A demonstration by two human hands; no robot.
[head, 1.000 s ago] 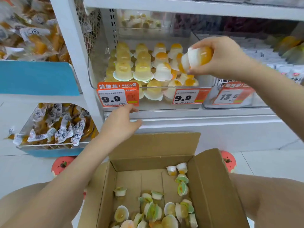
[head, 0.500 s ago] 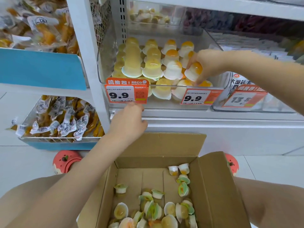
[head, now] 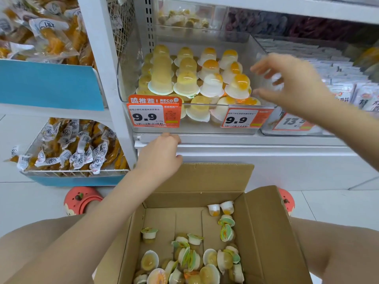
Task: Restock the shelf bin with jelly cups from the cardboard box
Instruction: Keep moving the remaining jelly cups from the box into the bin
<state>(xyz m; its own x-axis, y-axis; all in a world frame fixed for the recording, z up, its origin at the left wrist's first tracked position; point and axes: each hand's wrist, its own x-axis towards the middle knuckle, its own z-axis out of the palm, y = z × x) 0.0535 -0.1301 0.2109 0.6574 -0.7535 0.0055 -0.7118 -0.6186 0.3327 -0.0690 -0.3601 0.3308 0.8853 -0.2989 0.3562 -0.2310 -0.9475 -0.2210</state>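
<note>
A clear shelf bin (head: 131, 64) holds stacked jelly cups (head: 185, 78), yellow on the left and white with orange tops on the right. One orange-topped jelly cup (head: 239, 86) stands at the bin's front right. My right hand (head: 291, 80) hovers just right of it, fingers spread and holding nothing. My left hand (head: 161, 155) rests with curled fingers against the white shelf edge below the bin, above the back flap of the cardboard box (head: 266, 232). Several loose jelly cups (head: 196, 261) lie in the box's bottom.
Two 9.9 price tags (head: 153, 115) hang on the bin's front. A neighbouring bin with a 13.5 tag (head: 291, 123) sits to the right. Wrapped snack bags fill a blue bin (head: 67, 148) low at left. My knees and red shoes (head: 82, 198) flank the box.
My right hand set the orange-topped jelly cup into the bin's front right, let go and drew back to the right, now open. My left hand stayed at the shelf edge.
</note>
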